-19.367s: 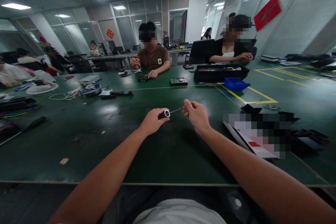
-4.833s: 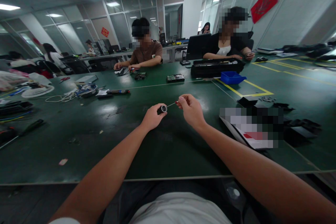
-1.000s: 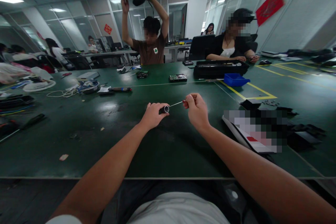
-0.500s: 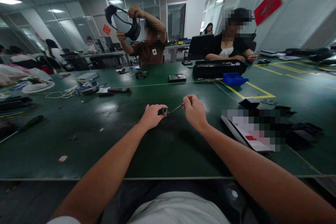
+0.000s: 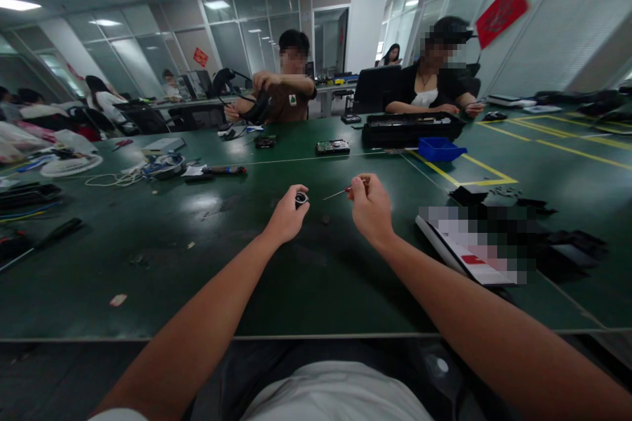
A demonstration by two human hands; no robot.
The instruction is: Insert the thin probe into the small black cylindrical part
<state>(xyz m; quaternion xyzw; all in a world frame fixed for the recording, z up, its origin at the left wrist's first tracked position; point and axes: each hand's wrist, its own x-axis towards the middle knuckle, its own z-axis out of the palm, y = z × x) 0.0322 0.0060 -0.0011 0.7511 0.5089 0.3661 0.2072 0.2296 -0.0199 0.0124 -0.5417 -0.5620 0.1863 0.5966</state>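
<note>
Closed around a small black cylindrical part, my left hand is low over the green table. The part's round, light-rimmed end faces up and toward me; what kind of part it is I cannot tell. My right hand grips the handle of a thin screwdriver, whose metal shaft points left at the part. A gap separates the tip from the part. On the tabletop between the hands lies a tiny dark piece, too small to name.
A clipboard-like white item and black pieces lie right of my right arm. Farther back are a blue bin, a long black housing and a circuit board. A pen-like tool lies left. Two people sit opposite.
The screwdriver tip has drawn right, away from the black part, and my left hand has turned its end upward. Across the table, a person has lowered a black headband-like item.
</note>
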